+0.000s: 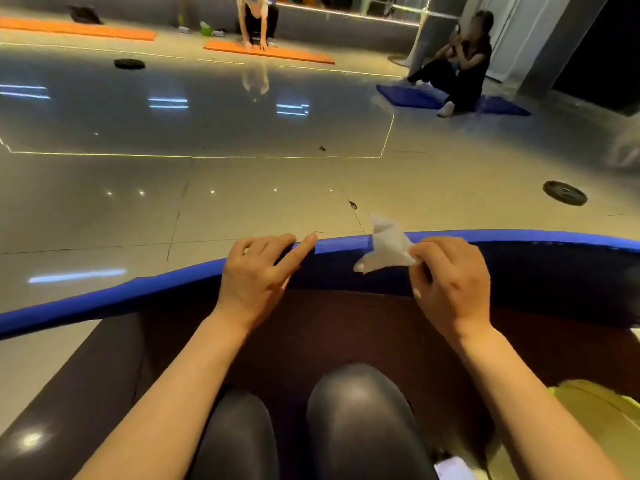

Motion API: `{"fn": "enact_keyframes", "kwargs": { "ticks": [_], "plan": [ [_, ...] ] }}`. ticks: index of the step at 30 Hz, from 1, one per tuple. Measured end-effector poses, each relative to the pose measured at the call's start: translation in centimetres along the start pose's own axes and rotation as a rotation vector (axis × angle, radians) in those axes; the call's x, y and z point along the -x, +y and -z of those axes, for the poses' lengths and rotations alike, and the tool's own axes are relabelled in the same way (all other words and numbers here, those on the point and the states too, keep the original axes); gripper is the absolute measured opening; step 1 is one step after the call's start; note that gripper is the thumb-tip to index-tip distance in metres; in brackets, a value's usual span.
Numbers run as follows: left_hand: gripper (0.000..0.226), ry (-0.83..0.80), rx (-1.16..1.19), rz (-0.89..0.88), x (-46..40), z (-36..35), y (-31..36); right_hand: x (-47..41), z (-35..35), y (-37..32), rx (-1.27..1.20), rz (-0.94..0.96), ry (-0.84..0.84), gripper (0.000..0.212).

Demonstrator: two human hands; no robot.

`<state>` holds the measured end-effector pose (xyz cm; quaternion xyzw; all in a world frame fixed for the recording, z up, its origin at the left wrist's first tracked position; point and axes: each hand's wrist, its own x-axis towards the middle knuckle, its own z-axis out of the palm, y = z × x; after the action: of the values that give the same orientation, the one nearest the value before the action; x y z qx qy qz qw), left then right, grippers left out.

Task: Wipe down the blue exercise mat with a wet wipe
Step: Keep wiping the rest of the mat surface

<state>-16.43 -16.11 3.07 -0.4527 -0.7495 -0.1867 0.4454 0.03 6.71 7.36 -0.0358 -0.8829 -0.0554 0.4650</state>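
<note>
The blue exercise mat (138,289) runs across the view in front of my knees, its far edge raised off the floor. My left hand (258,275) grips that raised edge near the middle, fingers curled over the top and the index finger stretched along it. My right hand (450,275) pinches a crumpled white wet wipe (389,249) between thumb and fingertips, just above the mat's edge to the right of the left hand. The mat's near surface lies in dark shadow.
A glossy tiled floor stretches ahead. Black weight plates (564,192) (129,63) lie on it. One person (258,19) crouches over an orange mat (268,51) at the back; another person (460,64) sits on a blue mat (412,97) at the right. A yellow-green object (595,410) sits beside my right leg.
</note>
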Motion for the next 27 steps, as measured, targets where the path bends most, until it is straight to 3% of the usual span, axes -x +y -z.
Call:
{"fn": "enact_keyframes", "kwargs": {
  "ticks": [3, 6, 7, 11, 15, 18, 22, 27],
  "plan": [
    [0.048, 0.025, 0.011, -0.028, -0.3, -0.5, -0.4, 1.6, 2.2, 3.1, 0.156, -0.077, -0.087, 0.012],
    [0.042, 0.01, 0.036, -0.056, -0.8, -0.2, -0.4, 2.2, 2.5, 4.6, 0.19, -0.159, -0.231, 0.052],
    [0.039, -0.024, 0.055, -0.056, -1.0, -0.2, -0.3, 2.3, 2.4, 4.9, 0.212, -0.187, -0.251, 0.055],
    [0.031, -0.15, 0.14, 0.006, -1.4, 0.2, 0.2, 1.7, 1.3, 6.1, 0.296, -0.21, -0.335, 0.032],
    [0.024, -0.151, 0.137, 0.031, -1.2, -0.3, 1.7, -2.6, -2.1, 8.3, 0.232, -0.226, -0.258, 0.02],
    [0.025, -0.109, 0.105, 0.081, -1.8, -1.2, 1.5, -7.5, -5.9, 9.2, 0.154, -0.149, -0.139, 0.01],
    [0.03, -0.025, -0.011, 0.159, -3.2, -1.3, 0.3, -15.9, -11.1, 9.1, 0.088, 0.147, -0.01, 0.006],
    [0.031, 0.02, -0.046, 0.332, 0.3, -0.4, -2.0, -21.4, -15.9, 3.6, -0.018, 0.345, 0.086, 0.01]
  ]
}}
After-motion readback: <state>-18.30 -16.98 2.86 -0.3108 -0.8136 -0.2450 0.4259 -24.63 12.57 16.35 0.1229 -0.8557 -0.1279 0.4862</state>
